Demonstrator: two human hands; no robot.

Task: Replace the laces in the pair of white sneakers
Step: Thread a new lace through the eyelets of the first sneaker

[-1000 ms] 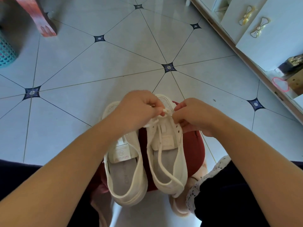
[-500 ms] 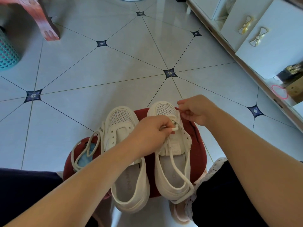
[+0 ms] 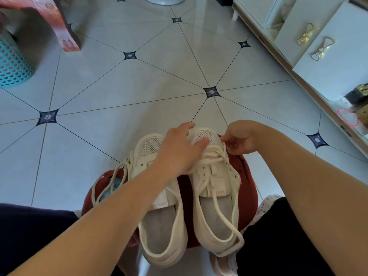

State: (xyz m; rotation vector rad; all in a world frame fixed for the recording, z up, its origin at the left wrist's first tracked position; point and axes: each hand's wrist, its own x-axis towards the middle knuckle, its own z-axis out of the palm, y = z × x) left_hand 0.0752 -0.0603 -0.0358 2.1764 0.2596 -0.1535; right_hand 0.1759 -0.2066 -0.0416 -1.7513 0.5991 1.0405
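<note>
In the head view, the main risk is the flat white lace pulling through unevenly. The right hand pinches it at the toe-end eyelets of the white mesh sneaker on the person's right, while its long free tail trails over the grey insole and hangs past the heel. A hard tug could drag that tail through or leave one side too short. The left hand lies spread, fingers straight, pressing on that sneaker's toe. If it lifts, the sneaker may slide on the dark red round cushion where both stand, between the knees on the pale tiled floor. Only the toe-end rows are laced. The other white mesh sneaker, touching it on the left, shows bare eyelets, with a loose off-white lace beside it.
</note>
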